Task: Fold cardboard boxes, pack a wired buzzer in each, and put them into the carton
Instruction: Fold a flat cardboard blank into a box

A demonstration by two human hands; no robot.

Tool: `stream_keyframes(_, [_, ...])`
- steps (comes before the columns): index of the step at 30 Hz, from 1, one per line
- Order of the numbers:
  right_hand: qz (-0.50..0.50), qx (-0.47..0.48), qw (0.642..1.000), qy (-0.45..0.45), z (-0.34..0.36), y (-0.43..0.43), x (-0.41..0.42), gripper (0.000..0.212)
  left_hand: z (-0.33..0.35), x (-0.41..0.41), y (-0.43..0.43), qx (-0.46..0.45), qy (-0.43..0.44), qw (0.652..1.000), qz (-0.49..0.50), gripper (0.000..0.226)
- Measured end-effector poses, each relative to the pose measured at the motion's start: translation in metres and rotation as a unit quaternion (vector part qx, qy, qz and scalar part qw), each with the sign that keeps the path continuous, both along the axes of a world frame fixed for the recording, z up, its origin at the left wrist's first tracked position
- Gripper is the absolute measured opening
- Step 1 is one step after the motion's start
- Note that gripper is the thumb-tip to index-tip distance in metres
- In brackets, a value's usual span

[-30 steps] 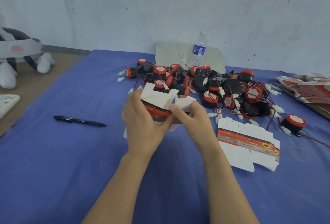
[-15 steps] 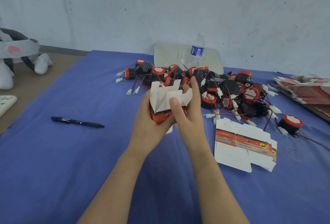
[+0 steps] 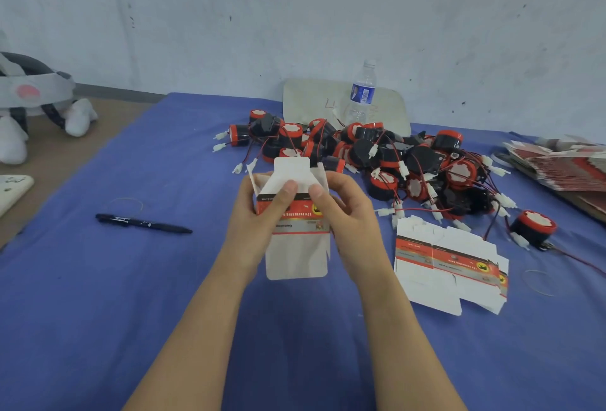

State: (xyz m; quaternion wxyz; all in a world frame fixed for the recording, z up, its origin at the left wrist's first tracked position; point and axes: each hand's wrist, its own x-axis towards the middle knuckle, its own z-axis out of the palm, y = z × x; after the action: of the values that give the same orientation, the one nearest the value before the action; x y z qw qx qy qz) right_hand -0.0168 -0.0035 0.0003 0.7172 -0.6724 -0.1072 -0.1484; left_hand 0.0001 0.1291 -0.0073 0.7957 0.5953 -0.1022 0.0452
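Both hands hold a small white cardboard box [image 3: 295, 246] with a red and black printed band above the blue tablecloth. My left hand [image 3: 255, 214] grips its left side, thumb on the front panel. My right hand [image 3: 347, 210] grips its right side, thumb beside the other. The box's top flaps stand open and a long white flap hangs below. A heap of red and black wired buzzers [image 3: 377, 161] lies just behind. One more flat box blank [image 3: 449, 266] lies to the right. The carton is not in view.
A single buzzer [image 3: 533, 227] sits apart at right. A stack of flat box blanks [image 3: 564, 164] lies at the far right edge. A water bottle [image 3: 360, 92] stands at the back before a pale board. A black pen [image 3: 141, 223] lies left; a plush toy [image 3: 36, 105] at far left.
The box was turned in my hands: earlier its open flaps faced me, now its printed front panel faces me and a long flap hangs down. Both hands stayed on it.
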Motion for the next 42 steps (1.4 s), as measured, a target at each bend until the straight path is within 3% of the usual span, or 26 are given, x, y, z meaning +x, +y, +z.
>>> stream_keyframes(3, [0.035, 0.014, 0.999, 0.038, -0.003, -0.001, 0.001, 0.027, 0.000, -0.002, -0.001, -0.009, 0.021, 1.000, -0.015, 0.054])
stream_keyframes(10, [-0.015, -0.025, 0.998, 0.053, -0.002, -0.002, -0.001, 0.037, 0.000, -0.002, 0.002, -0.017, 0.091, 0.994, -0.065, 0.056])
stream_keyframes(13, [-0.020, -0.041, 0.998, 0.045, -0.001, -0.001, 0.000, 0.020, -0.002, -0.001, 0.002, -0.003, 0.104, 0.993, -0.056, 0.053])
stream_keyframes(17, [0.047, 0.074, 0.994, 0.063, 0.001, 0.001, -0.002, 0.011, -0.003, 0.003, 0.006, 0.025, 0.146, 0.984, -0.096, 0.056])
stream_keyframes(20, [0.041, 0.137, 0.988, 0.066, 0.004, 0.000, -0.001, 0.027, -0.004, 0.004, 0.005, 0.047, 0.153, 0.984, -0.079, 0.056])
stream_keyframes(25, [-0.064, 0.012, 0.994, 0.085, -0.001, 0.003, 0.003, 0.018, -0.006, 0.004, -0.001, 0.074, 0.067, 0.993, 0.070, 0.033])
stream_keyframes(30, [0.005, -0.019, 1.000, -0.023, 0.003, 0.004, -0.002, 0.029, 0.000, -0.003, -0.005, 0.088, -0.081, 0.979, 0.166, 0.045])
stream_keyframes(35, [-0.013, -0.030, 0.999, -0.044, 0.004, 0.007, -0.003, 0.021, -0.003, -0.003, -0.008, 0.109, -0.124, 0.970, 0.177, 0.046])
stream_keyframes(40, [-0.048, -0.066, 0.997, -0.011, -0.001, 0.012, 0.000, 0.024, -0.003, -0.004, -0.007, 0.136, -0.132, 0.967, 0.172, 0.040])
stream_keyframes(42, [-0.040, -0.073, 0.997, 0.004, -0.003, 0.010, 0.001, 0.024, -0.004, -0.004, -0.008, 0.129, -0.133, 0.967, 0.176, 0.048])
